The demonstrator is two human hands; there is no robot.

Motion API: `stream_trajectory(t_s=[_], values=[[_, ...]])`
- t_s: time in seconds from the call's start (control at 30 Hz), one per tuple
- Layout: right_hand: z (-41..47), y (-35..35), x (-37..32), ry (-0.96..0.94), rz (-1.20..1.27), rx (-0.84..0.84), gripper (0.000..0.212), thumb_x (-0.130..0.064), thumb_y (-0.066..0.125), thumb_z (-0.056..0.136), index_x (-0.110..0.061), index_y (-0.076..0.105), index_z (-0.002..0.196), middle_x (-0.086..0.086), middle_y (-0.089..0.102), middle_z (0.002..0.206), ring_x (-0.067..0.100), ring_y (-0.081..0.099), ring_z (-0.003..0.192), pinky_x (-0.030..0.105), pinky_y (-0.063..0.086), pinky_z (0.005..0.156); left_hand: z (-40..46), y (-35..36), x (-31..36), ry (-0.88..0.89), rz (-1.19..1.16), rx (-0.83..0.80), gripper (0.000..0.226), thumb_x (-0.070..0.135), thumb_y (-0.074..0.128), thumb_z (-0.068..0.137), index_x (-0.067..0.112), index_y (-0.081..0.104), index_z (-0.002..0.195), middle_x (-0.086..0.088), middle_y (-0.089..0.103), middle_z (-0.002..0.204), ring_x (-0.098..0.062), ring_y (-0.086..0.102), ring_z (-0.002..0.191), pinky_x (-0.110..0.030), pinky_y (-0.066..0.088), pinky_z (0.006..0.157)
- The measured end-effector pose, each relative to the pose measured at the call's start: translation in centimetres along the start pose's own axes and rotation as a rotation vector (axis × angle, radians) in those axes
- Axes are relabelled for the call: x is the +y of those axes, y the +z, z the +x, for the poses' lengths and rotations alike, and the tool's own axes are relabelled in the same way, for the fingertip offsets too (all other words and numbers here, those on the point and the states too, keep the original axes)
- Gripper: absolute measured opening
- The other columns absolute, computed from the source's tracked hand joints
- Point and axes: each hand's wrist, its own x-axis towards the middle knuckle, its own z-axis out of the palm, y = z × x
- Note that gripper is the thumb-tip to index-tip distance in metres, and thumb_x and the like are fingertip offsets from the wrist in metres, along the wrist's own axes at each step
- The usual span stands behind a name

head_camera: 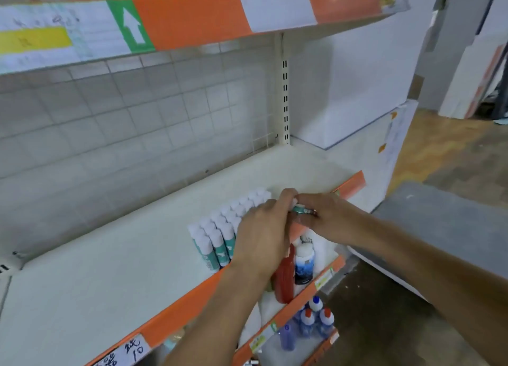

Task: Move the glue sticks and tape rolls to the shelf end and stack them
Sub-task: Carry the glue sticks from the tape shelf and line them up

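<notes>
Progress: glue sticks (220, 228) already massed upright at the shelf (110, 261) front, near its right end — tape rolls not visible, presumably left.
Count: roughly two rows of white caps; exact number hidden by hands.
Left hand (261, 236): curled over the block's right end.
Right hand (327, 217): pinching one teal glue stick (301, 209) just beside the block.
Below: red bottle (284, 277), one blue-labelled tub (303, 264) — lower shelf.

looks like a small stationery shop aisle: white metal retail shelving (132, 255) with orange price-strip edges (192, 294), a handwritten white price label (129, 350) on the front, rows of white-capped teal glue sticks (220, 228), and blue-and-red-capped glue bottles (316, 319) on the lower tier.
</notes>
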Motion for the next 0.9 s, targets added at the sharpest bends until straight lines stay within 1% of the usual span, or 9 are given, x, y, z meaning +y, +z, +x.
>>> stream_trajectory(t_s=[0.1, 0.23, 0.37, 0.43, 0.57, 0.67, 0.77, 0.83, 0.9], values=[[1.4, 0.0, 0.6, -0.079, 0.071, -0.092, 0.02, -0.025, 0.054, 0.098, -0.04, 0.057, 0.111, -0.002, 0.068, 0.091, 0.023, 0.068, 0.074, 0.044, 0.058, 0.066, 0.1, 0.3, 0.0, -0.087, -0.061, 0.04, 0.031, 0.021, 0.049, 0.097, 0.034, 0.038, 0.123, -0.001, 0.06, 0.096, -0.025, 0.059, 0.08, -0.04, 0.05, 0.064], [2.6, -0.6, 1.0, -0.208, 0.099, -0.196, 0.028, -0.028, 0.057, 0.097, -0.047, 0.052, 0.116, -0.005, 0.069, 0.09, 0.018, 0.067, 0.076, 0.042, 0.056, 0.071, -0.5, 0.4, 1.0, -0.175, -0.079, 0.124, 0.027, 0.022, 0.05, 0.1, 0.031, 0.044, 0.125, 0.004, 0.055, 0.105, -0.016, 0.057, 0.083, -0.036, 0.049, 0.069], [3.6, -1.2, 1.0, -0.309, 0.104, -0.228, 0.029, -0.027, 0.061, 0.094, -0.042, 0.053, 0.119, -0.006, 0.067, 0.093, 0.013, 0.064, 0.081, 0.038, 0.054, 0.077, -0.9, -0.1, 1.5, -0.295, -0.087, 0.222, 0.026, 0.019, 0.057, 0.098, 0.027, 0.051, 0.122, 0.008, 0.047, 0.112, -0.011, 0.057, 0.092, -0.033, 0.051, 0.076], [3.8, -1.3, 0.9, -0.339, 0.111, -0.237, 0.032, -0.027, 0.063, 0.093, -0.036, 0.053, 0.122, -0.002, 0.065, 0.089, 0.013, 0.062, 0.078, 0.036, 0.051, 0.073, -1.5, -0.4, 1.7, -0.361, -0.074, 0.261, 0.028, 0.015, 0.059, 0.095, 0.026, 0.054, 0.121, 0.009, 0.046, 0.114, -0.01, 0.058, 0.091, -0.035, 0.053, 0.078], [3.7, -1.1, 0.4, -0.395, 0.131, -0.233, 0.03, -0.029, 0.068, 0.09, -0.034, 0.053, 0.115, -0.003, 0.059, 0.082, 0.011, 0.056, 0.068, 0.032, 0.044, 0.062, -2.6, -0.9, 2.0, -0.416, -0.006, 0.322, 0.03, 0.011, 0.063, 0.092, 0.026, 0.058, 0.118, 0.011, 0.051, 0.108, -0.005, 0.055, 0.087, -0.032, 0.052, 0.073], [3.8, -0.6, 0.1, -0.412, 0.124, -0.231, 0.023, -0.024, 0.069, 0.089, -0.027, 0.063, 0.111, -0.003, 0.061, 0.096, 0.014, 0.06, 0.087, 0.032, 0.048, 0.076, -3.0, -1.1, 2.4, -0.41, 0.056, 0.342, 0.027, 0.018, 0.065, 0.091, 0.029, 0.059, 0.115, 0.011, 0.056, 0.104, -0.009, 0.056, 0.089, -0.033, 0.052, 0.07], [3.9, 0.1, -0.2, -0.44, 0.112, -0.202, 0.02, -0.018, 0.064, 0.089, -0.023, 0.069, 0.107, -0.004, 0.057, 0.107, 0.013, 0.055, 0.104, 0.027, 0.043, 0.088, -3.0, -1.4, 2.3, -0.372, 0.14, 0.38, 0.024, 0.018, 0.07, 0.088, 0.025, 0.063, 0.109, 0.009, 0.063, 0.097, -0.014, 0.057, 0.083, -0.034, 0.05, 0.069], [4.0, 0.3, -0.3, -0.435, 0.106, -0.172, 0.019, -0.018, 0.063, 0.089, -0.025, 0.068, 0.106, -0.006, 0.054, 0.106, 0.011, 0.053, 0.099, 0.024, 0.04, 0.083, -2.8, -1.5, 2.0, -0.364, 0.2, 0.409, 0.023, 0.017, 0.073, 0.084, 0.023, 0.065, 0.105, 0.008, 0.067, 0.089, -0.014, 0.057, 0.08, -0.032, 0.049, 0.07], [4.0, 0.4, -0.6, -0.409, 0.127, -0.104, 0.021, -0.018, 0.065, 0.089, -0.024, 0.064, 0.11, -0.004, 0.058, 0.105, 0.011, 0.055, 0.089, 0.026, 0.044, 0.078, -2.7, -1.3, 1.5, -0.361, 0.28, 0.424, 0.022, 0.019, 0.076, 0.082, 0.024, 0.067, 0.101, 0.009, 0.068, 0.086, -0.014, 0.058, 0.083, -0.027, 0.042, 0.074]])
